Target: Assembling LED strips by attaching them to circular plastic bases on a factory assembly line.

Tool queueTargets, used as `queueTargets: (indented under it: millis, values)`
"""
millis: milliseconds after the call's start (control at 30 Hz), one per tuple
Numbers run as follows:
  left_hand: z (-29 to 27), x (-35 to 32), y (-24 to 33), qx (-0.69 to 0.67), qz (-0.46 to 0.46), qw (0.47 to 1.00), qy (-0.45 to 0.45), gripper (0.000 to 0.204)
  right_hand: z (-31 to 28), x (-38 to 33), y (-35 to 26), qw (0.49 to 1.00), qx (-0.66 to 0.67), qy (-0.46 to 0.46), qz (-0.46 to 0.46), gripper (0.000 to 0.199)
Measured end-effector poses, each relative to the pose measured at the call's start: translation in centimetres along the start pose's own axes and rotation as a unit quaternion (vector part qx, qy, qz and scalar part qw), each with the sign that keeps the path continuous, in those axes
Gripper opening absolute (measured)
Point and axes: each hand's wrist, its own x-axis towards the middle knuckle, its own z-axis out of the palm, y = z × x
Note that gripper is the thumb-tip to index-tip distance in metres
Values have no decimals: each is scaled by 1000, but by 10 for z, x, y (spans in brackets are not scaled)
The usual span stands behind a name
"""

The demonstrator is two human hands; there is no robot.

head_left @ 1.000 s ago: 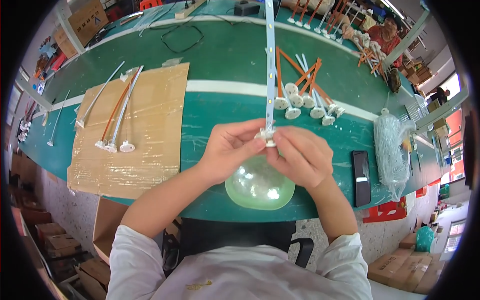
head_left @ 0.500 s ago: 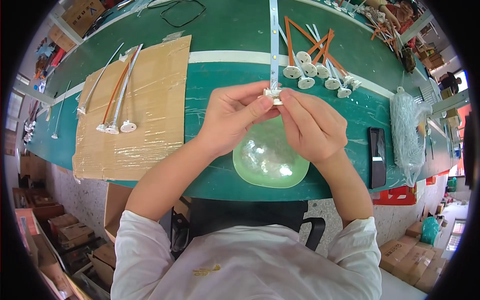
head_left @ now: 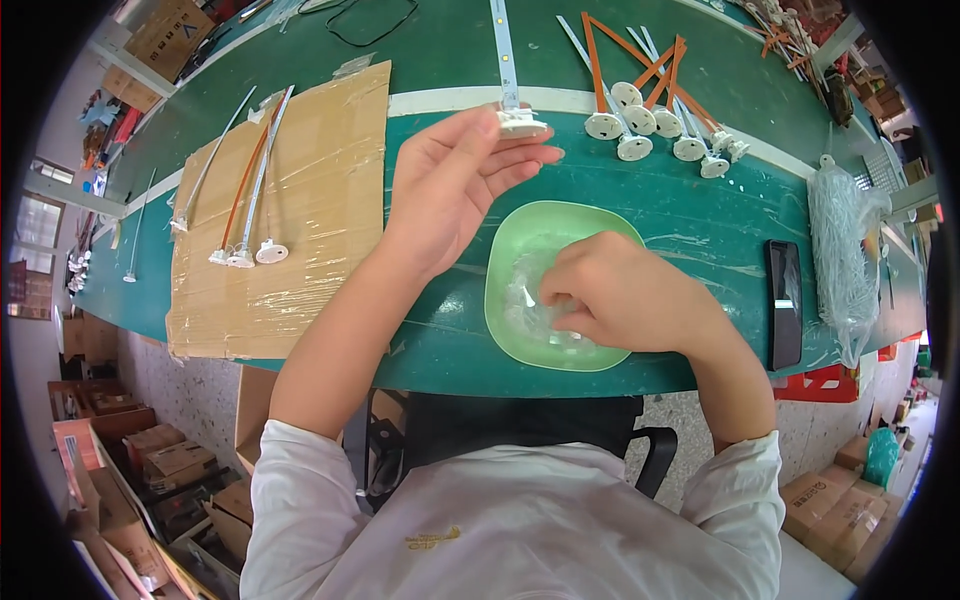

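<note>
- Green desk (head_left: 690,215) runs across a workshop, with a taped cardboard sheet (head_left: 300,200) on its left part and cartons on the floor.
- Left hand (head_left: 450,180) is raised, fingers pinching a small white fitting (head_left: 522,123) on the end of a white strip (head_left: 503,50); the strip's long axis runs straight away from the person.
- Right hand (head_left: 620,300) lies nearer the body, fingers curled down into the pale green bowl (head_left: 530,225) among clear small parts; whether it grips one is hidden.
- Finished white-capped leads (head_left: 650,130) lie beyond, to the right.

Green workbench (head_left: 420,350), grey floor (head_left: 170,365), cardboard boxes (head_left: 150,445)
</note>
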Motion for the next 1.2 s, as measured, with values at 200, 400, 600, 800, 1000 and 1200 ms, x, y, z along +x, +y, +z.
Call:
queueTargets:
  millis: [200, 400, 600, 800, 1000, 1200]
  values:
    - [-2, -2, 2, -41, -48, 998, -25, 40, -2, 3, 10, 997, 47, 67, -7, 13]
    - [-1, -3, 2, -110, -37, 990, -77, 38, -8, 6, 6, 938, 250, 238, 25, 11]
    - [-2, -2, 0, 3, -11, 998, -68, 49, -25, 2, 5, 915, 357, 143, 122, 8]
    - [-1, -2, -1, -34, -22, 996, -78, 34, -20, 5, 21, 914, 362, 124, 137, 9]
    - [3, -8, -4, -18, -31, 996, -76, 33, -20, 7, 15, 901, 381, 146, 148, 10]
    - [13, -15, -10, -57, -12, 996, -65, 31, -3, 13, 9, 827, 467, 298, 95, 11]
